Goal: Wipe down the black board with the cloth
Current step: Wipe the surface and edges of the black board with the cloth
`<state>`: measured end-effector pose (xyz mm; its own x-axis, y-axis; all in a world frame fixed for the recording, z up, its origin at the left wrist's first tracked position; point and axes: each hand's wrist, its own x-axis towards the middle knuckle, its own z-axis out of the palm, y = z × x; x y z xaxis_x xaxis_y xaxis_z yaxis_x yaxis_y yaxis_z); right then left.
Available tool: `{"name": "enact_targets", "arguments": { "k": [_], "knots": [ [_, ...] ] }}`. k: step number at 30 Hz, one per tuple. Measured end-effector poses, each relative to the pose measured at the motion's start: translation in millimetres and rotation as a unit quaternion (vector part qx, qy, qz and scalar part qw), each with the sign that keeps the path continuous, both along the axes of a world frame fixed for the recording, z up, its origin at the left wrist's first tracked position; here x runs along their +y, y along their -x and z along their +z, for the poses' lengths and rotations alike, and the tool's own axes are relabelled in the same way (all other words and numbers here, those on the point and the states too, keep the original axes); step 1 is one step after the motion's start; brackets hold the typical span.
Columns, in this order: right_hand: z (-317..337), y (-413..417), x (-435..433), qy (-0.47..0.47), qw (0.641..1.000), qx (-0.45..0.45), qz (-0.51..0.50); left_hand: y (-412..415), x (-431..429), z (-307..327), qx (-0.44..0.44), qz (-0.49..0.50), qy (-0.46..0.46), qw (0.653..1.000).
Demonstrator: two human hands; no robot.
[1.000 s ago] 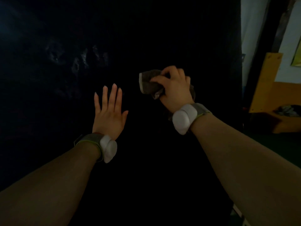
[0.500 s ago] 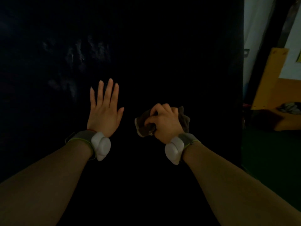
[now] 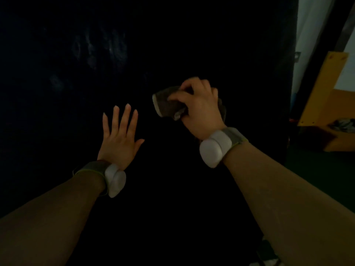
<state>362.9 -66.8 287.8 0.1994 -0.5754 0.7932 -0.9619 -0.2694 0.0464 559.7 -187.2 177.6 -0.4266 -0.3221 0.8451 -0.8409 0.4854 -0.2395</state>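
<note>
Grey-brown cloth, bunched into a thick wad with a pale edge on its left side, is gripped in the right hand; the fingers curl over its top and the thumb closes on it from below, and the hand pushes it against the black board. A little of the cloth also shows past the right side of this hand. To the left and lower, the left hand lies flat on the board with the palm down, the fingers stretched upward and slightly spread, the thumb pointing to the right, and it holds nothing. Each wrist carries a grey band with a green edge and a white rounded device on it. Both bare forearms come in from the lower corners of the view. The board fills nearly all of the dim view, and faint pale smears show on its upper left part, above the left hand. At the right edge, beyond the board, stands a yellow-orange wooden piece in front of a light wall, with a dark green floor below it.
</note>
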Motion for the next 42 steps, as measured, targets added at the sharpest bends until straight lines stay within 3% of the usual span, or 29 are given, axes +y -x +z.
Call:
{"name": "enact_targets", "arguments": {
  "k": [5,16,25,29,31,35,42],
  "knots": [
    [-16.4,-4.7,-21.3,0.003,0.998,0.020,-0.067,-1.3,0.9,-0.4,-0.001,0.006,-0.016,1.000],
    [-78.2,-2.9,-14.1,-0.090,0.994,0.053,-0.044,-0.4,10.9,1.6,0.015,-0.011,-0.036,0.999],
    [-109.8,-0.5,-16.5,-0.024,1.000,-0.013,0.002,1.8,15.6,-24.8,0.012,-0.001,-0.043,0.999],
    [-142.4,1.4,-9.5,-0.160,0.986,0.026,-0.029,3.1,11.4,-25.7,0.011,0.011,-0.039,0.999],
    [-152.1,-0.8,-5.5,-0.136,0.989,-0.030,-0.055,3.7,9.7,-26.9,0.005,0.015,-0.037,0.999],
    [-135.4,7.5,3.0,-0.192,0.981,0.017,-0.012,3.3,8.3,-26.3,0.007,0.015,-0.045,0.999],
    [-76.1,11.4,8.5,0.005,0.998,-0.061,-0.014,3.0,7.0,-27.5,0.010,0.011,-0.049,0.999]
  ]
}}
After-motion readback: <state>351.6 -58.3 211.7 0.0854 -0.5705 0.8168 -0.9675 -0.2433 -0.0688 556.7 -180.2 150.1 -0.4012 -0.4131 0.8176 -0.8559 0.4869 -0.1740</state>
